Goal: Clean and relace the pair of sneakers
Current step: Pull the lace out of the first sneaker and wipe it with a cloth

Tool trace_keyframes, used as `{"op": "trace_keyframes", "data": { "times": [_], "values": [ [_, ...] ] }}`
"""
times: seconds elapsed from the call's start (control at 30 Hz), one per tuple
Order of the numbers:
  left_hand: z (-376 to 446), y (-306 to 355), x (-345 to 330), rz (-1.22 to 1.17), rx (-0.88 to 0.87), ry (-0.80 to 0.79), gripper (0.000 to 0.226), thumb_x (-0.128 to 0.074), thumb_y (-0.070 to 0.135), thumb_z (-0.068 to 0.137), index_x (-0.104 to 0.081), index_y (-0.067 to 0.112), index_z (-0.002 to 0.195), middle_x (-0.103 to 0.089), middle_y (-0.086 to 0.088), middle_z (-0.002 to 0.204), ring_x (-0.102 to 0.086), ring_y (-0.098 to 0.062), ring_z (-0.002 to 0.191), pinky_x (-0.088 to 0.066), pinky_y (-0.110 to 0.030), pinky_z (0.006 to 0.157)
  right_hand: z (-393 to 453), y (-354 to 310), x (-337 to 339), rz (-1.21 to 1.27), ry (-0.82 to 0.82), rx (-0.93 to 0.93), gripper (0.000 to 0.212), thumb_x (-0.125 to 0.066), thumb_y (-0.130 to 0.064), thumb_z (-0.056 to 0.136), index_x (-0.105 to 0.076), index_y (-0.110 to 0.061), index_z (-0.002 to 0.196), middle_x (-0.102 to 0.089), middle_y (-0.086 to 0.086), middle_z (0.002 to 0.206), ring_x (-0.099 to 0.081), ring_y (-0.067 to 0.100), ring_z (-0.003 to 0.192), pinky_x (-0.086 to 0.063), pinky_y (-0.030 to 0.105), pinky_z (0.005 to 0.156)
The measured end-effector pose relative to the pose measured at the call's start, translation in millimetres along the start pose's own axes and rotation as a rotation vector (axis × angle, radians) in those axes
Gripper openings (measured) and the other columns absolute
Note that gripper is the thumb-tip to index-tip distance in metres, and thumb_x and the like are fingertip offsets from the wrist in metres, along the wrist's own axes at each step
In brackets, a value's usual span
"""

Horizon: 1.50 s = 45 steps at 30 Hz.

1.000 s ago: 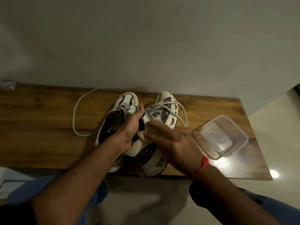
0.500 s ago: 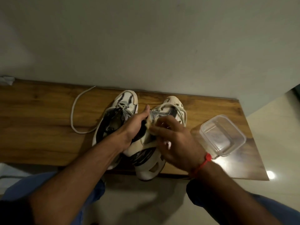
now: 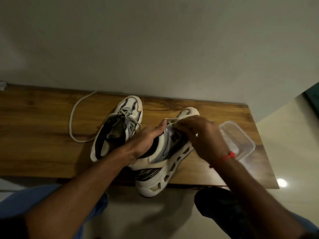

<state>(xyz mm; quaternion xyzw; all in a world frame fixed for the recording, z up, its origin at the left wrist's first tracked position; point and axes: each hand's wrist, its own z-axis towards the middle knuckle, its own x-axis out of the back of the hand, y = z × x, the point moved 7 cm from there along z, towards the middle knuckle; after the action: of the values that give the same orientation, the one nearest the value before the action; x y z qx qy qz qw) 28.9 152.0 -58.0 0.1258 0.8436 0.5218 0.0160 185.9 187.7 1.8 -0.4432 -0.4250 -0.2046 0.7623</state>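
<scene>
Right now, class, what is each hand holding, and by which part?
The left hand grips the right-side sneaker at its collar opening. The right hand pinches that sneaker's lace near the eyelets.

A brown wood-grain counter [image 3: 43,135] stands against a pale wall. On it lie two white-and-silver sneakers, the left sneaker [image 3: 119,125] and the right sneaker [image 3: 165,163], whose heel overhangs the near edge. A loose white shoelace [image 3: 72,121] curls left of them, and a clear plastic rectangular container [image 3: 241,140] sits at the right end.
</scene>
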Motion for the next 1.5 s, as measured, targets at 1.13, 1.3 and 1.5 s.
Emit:
{"op": "trace_keyframes", "data": {
  "times": [1.13, 1.3, 1.5],
  "values": [
    [2, 6, -9, 0.197, -0.172, 0.011, 0.05, -0.034, 0.066, 0.095, -0.047, 0.023, 0.074, -0.039, 0.005, 0.07, -0.038, -0.008, 0.063, -0.035, -0.029, 0.073, 12, 33, 25, -0.041, 0.059, -0.059, 0.015, -0.067, -0.007, 0.09, -0.077, -0.013, 0.099, -0.07, 0.001, 0.1, -0.057, 0.01, 0.083, -0.033, 0.0, 0.072],
    [11, -6, 2, -0.112, -0.043, 0.05, 0.064, -0.04, 0.068, 0.097, -0.056, 0.026, 0.142, -0.05, 0.013, 0.151, -0.039, -0.004, 0.142, -0.024, -0.033, 0.122, 3, -7, -6, 0.051, -0.072, 0.131, 0.019, -0.065, -0.008, 0.092, -0.075, -0.014, 0.107, -0.069, -0.001, 0.111, -0.061, 0.005, 0.096, -0.05, 0.013, 0.084],
    [8, -9, -4, -0.234, 0.04, 0.019, 0.058, -0.039, 0.063, 0.099, -0.043, 0.028, 0.145, -0.042, 0.01, 0.153, -0.032, -0.008, 0.143, -0.023, -0.028, 0.11, 10, 21, 14, 0.063, 0.109, 0.016, 0.014, -0.069, -0.008, 0.089, -0.076, -0.013, 0.1, -0.07, 0.003, 0.102, -0.06, 0.009, 0.083, -0.046, 0.007, 0.077]
  ]
}}
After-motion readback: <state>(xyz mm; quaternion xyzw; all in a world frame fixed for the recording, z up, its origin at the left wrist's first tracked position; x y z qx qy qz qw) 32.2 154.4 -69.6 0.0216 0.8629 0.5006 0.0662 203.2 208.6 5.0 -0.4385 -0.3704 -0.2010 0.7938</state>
